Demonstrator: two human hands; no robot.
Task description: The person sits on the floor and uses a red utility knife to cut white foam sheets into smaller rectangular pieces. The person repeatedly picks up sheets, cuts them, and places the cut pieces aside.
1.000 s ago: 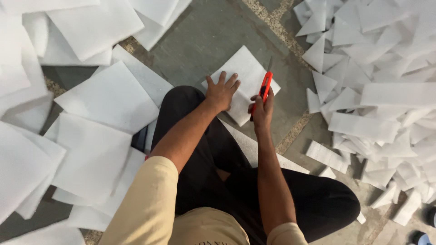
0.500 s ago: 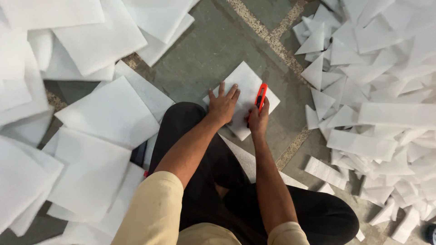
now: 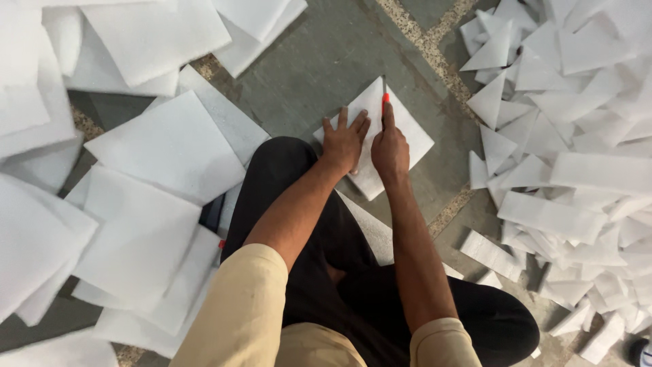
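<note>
A grey stone floor (image 3: 319, 61) with speckled seams fills the frame. Over its left side, from the upper left corner down to the lower left, lie large white foam sheets (image 3: 163, 146), roughly square, flat and overlapping one another loosely. Along the right side, from the upper right to the lower right, spreads a heap of smaller white offcuts (image 3: 577, 136): triangles near the top, long strips lower down, piled at all angles.

In the lower middle the person sits on the floor in black trousers (image 3: 339, 272) and a tan short-sleeved shirt (image 3: 238, 319), both forearms reaching up toward the centre.

Just above centre lies a single white foam square (image 3: 411, 132), turned like a diamond with one corner pointing up. It is flat on the bare floor, apart from both piles, with a soft, faintly grainy surface and clean straight edges; its lower corner runs under the hands.

The left hand (image 3: 343, 143) presses on the sheet's left half, palm down, fingers spread. The right hand (image 3: 389, 146) is just beside it, closed around a slim red-handled cutter (image 3: 385, 100), the index finger laid along the top; the thin blade points up the frame across the sheet's upper part.

A dark object with a small red spot (image 3: 216, 221) shows between sheets by the left knee, too hidden to identify.
</note>
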